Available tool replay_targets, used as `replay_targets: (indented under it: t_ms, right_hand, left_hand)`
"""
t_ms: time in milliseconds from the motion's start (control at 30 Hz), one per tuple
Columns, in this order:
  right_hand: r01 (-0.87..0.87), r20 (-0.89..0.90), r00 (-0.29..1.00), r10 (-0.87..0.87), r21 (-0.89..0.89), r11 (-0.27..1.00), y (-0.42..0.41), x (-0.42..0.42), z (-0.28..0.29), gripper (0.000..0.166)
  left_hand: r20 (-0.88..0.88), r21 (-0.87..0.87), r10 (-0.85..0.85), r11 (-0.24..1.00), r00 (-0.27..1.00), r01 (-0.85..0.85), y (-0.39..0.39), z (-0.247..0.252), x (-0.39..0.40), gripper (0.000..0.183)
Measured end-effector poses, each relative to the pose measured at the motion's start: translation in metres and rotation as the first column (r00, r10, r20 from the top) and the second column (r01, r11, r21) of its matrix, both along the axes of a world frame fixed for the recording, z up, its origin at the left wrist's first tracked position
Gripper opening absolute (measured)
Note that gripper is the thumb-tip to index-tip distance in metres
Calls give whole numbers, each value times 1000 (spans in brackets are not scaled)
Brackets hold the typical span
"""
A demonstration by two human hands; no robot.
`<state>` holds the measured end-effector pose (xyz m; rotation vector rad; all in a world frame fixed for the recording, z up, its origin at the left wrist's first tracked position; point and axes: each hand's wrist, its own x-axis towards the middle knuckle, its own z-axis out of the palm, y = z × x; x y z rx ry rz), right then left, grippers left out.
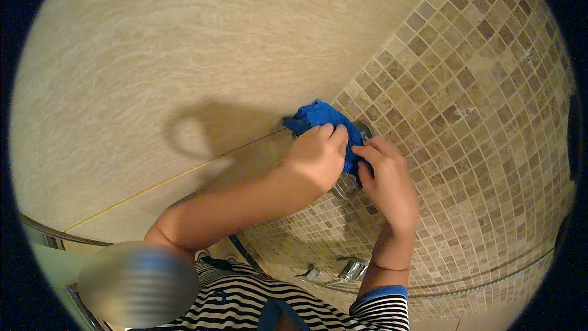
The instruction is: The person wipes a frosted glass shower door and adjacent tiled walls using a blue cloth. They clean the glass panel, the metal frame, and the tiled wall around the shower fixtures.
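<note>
A crumpled blue cloth (321, 112) is draped over a chrome wall fitting near the corner of the tiled walls. My left hand (319, 151) grips the cloth with curled fingers, knuckles towards the camera. On the cloth's right edge, my right hand (388, 174) pinches the fabric between thumb and fingers. A round chrome piece (363, 129) shows beside the cloth, and a looped chrome wire rack (344, 188) sticks out below it. The cloth and my hands hide most of the fitting, so its full shape cannot be made out.
Small brown mosaic tiles (459, 101) cover the right wall; large beige tiles (161, 55) cover the left. Below my right forearm is a chrome mixer tap (353, 269). A metal shower hose (482, 287) curves along the lower right. A dark curved rail (69, 233) crosses the lower left.
</note>
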<state>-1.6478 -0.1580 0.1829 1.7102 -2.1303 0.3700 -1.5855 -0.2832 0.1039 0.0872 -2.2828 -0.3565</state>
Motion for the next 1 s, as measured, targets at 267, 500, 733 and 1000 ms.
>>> replay_targets:
  t_ms: [267, 500, 733, 1000]
  right_hand:
    - [-152, 56, 985, 161, -134, 979, -25, -15, -7, 24]
    - [-136, 49, 989, 138, -36, 990, -13, -20, -2, 21]
    - [-161, 72, 986, 152, 159, 974, 1, -22, 20, 17]
    - [-195, 20, 980, 196, -26, 980, -29, -13, -7, 15]
  left_hand:
    - [47, 134, 193, 971, 980, -198, 8, 6, -3, 42]
    - [65, -260, 83, 964, 994, -63, -2, 5, 10, 39]
    - [352, -153, -193, 954, 916, 260, -3, 33, 35, 33]
    - [0, -273, 55, 961, 999, -52, -13, 9, 41, 28]
